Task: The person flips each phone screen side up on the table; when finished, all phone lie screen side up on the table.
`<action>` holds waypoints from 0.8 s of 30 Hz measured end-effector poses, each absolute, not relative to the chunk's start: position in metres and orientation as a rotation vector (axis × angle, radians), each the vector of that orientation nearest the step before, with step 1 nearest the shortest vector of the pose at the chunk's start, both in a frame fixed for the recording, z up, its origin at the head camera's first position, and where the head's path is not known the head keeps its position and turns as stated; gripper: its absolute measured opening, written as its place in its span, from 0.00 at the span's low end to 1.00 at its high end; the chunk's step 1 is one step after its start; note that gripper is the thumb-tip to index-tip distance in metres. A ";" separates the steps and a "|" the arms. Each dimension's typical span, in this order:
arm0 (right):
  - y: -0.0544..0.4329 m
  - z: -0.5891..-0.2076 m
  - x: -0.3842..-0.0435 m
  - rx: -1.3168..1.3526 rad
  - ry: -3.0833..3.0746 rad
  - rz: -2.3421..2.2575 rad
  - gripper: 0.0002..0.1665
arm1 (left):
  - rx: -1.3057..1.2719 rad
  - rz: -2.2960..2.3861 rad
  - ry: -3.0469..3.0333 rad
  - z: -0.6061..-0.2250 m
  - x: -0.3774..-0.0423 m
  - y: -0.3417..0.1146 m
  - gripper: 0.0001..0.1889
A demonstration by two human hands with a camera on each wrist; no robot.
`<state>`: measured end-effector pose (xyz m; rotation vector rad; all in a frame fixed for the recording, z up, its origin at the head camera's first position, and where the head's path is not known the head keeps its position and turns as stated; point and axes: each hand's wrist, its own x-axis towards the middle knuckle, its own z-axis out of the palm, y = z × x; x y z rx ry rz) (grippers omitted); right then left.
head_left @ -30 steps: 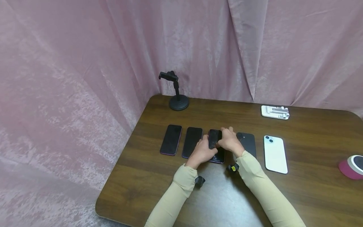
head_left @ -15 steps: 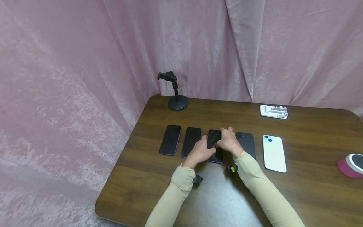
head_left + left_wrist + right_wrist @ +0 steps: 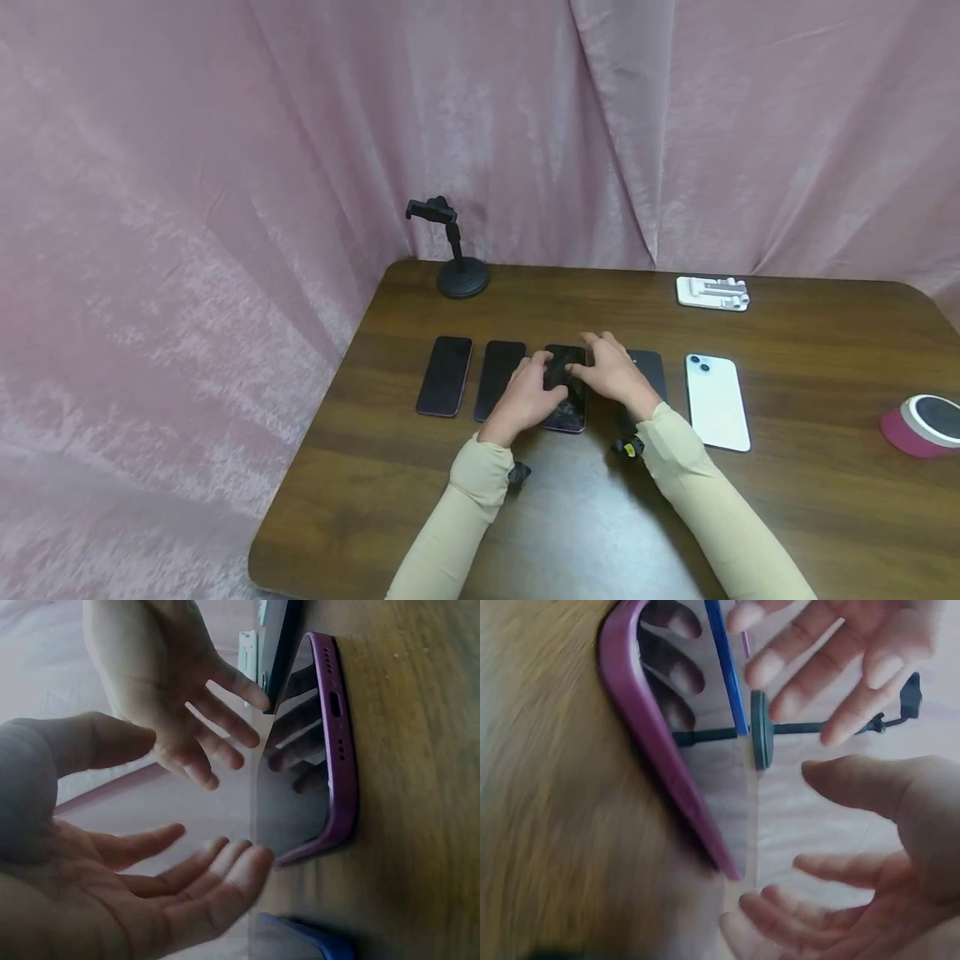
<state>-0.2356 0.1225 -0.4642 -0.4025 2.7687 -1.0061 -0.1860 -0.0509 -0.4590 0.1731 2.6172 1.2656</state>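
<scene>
A smartphone with a purple frame (image 3: 564, 412) lies screen up on the wooden table, third from the left in a row of phones. My left hand (image 3: 523, 402) hovers over its left side, fingers spread and relaxed. Over its right side is my right hand (image 3: 617, 377), also spread, thumb pointing inward. Both wrist views show air between the fingers and the phone's glossy screen (image 3: 296, 780), which reflects fingers. Neither hand holds anything. My left hand partly covers the neighbouring black-screened phone (image 3: 498, 375); my right hand and wrist partly hide a dark phone (image 3: 651, 373) lying back up.
Another black-screened phone (image 3: 444, 377) lies at the row's left end, a white phone (image 3: 718, 404) at its right. Behind are a black phone stand (image 3: 462, 277) and a folded white stand (image 3: 712, 293). A pink-and-white round object (image 3: 918, 429) sits far right. Pink curtains (image 3: 525, 125) border the table.
My fingers have come away from the purple-framed phone and spread. The right hand has shifted slightly right. The phone stays in the row, and the head view has turned a little.
</scene>
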 end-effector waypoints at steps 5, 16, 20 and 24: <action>0.136 -0.466 -0.234 -0.519 2.808 -1.124 0.34 | 0.274 1.331 2.626 -0.458 -0.192 -0.044 0.33; 0.167 -0.466 -0.229 -0.562 2.828 -1.167 0.33 | 0.439 1.272 2.580 -0.464 -0.198 -0.018 0.38; 0.178 -0.465 -0.230 -0.530 2.837 -1.148 0.34 | 0.462 1.222 2.578 -0.464 -0.198 -0.012 0.39; 0.188 -0.463 -0.231 -0.480 2.833 -1.129 0.36 | 0.463 1.201 2.568 -0.463 -0.198 -0.004 0.41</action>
